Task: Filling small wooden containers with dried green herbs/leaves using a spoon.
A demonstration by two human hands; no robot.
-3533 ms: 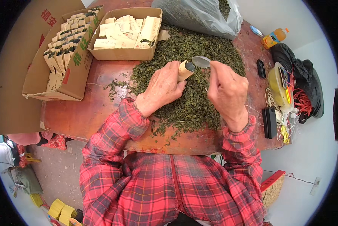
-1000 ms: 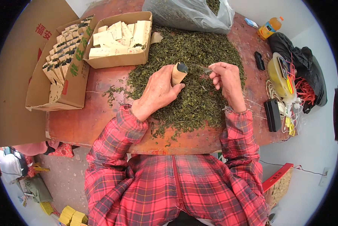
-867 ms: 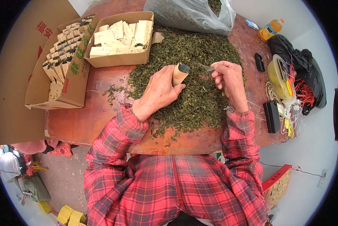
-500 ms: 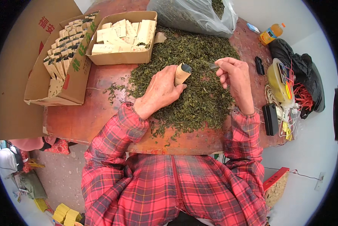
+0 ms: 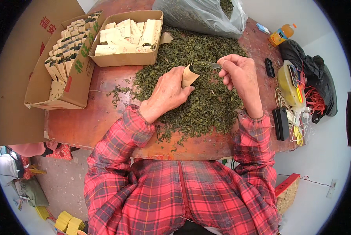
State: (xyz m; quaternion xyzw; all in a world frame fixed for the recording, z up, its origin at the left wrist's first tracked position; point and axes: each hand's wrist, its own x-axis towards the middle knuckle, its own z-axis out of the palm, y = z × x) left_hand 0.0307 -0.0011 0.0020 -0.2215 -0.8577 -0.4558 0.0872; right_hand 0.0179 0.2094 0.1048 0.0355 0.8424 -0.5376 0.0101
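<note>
Gripping a packet [image 5: 189,77] in the left hand [image 5: 165,93], wrapping thumb and fingers round its sides, tilting its mouth up and rightward over the leaves [image 5: 201,111]. Pinching a clear scoop [image 5: 211,65] between thumb and fingers of the right hand [image 5: 242,76], pointing it leftward, holding it near the packet's mouth but apart from it. Reaching across the table [image 5: 105,127] in red plaid sleeves [image 5: 130,127], working above leaves lying loose in a broad heap. Facing, beyond the left hand, a small box [image 5: 124,60] of loose packets [image 5: 128,33], and further left a long box [image 5: 74,92] of standing packets [image 5: 68,45] in close rows. Facing also a clear bag [image 5: 201,17] of leaves at the heap's far edge. Having a bottle [image 5: 282,35], a yellow tub [image 5: 288,86], a black case [image 5: 280,123] and red strings [image 5: 314,99] on the right side, well apart from the packet.
</note>
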